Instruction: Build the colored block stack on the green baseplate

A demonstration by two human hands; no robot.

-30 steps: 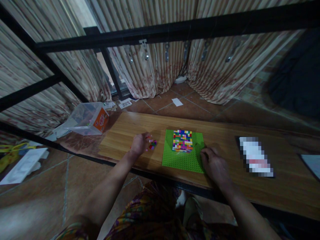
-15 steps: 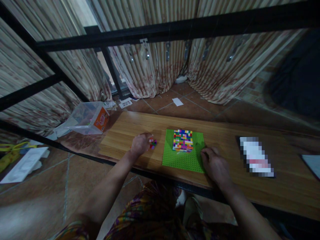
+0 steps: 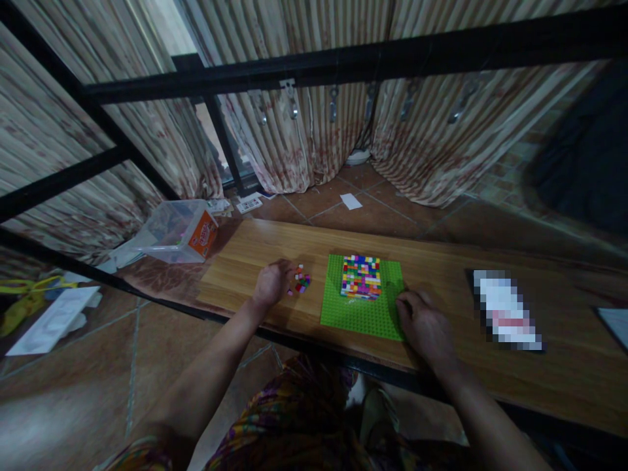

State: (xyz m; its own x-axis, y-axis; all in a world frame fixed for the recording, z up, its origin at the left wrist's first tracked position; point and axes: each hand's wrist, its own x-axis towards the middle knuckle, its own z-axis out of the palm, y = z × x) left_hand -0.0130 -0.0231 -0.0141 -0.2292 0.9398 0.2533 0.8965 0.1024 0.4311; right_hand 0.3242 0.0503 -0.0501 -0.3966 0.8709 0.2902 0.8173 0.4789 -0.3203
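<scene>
On the wooden table lies a green studded baseplate (image 3: pixel 360 320). A block of many-coloured toy bricks (image 3: pixel 362 276) stands on it, built up in layers. My left hand (image 3: pixel 271 283) rests at the table top just left of a small pile of loose toy bricks (image 3: pixel 300 281), its fingers curled together; what is in them, if anything, is hidden. At the baseplate's right edge my right hand (image 3: pixel 424 324) has thumb and forefinger pinched together. Whether a small brick or the plate's edge is between them does not show.
A clear plastic box with an orange label (image 3: pixel 202 235) stands beyond the table's left end. To the right lies a blurred-out flat object (image 3: pixel 507 311). Black metal bars (image 3: pixel 314 78) cross in front of the striped curtains. White paper (image 3: pixel 350 201) lies on the tiled floor.
My left hand has drawn slightly left, away from the loose bricks, so more of the pile shows. My right hand has stayed by the baseplate's edge. The view has shifted a little.
</scene>
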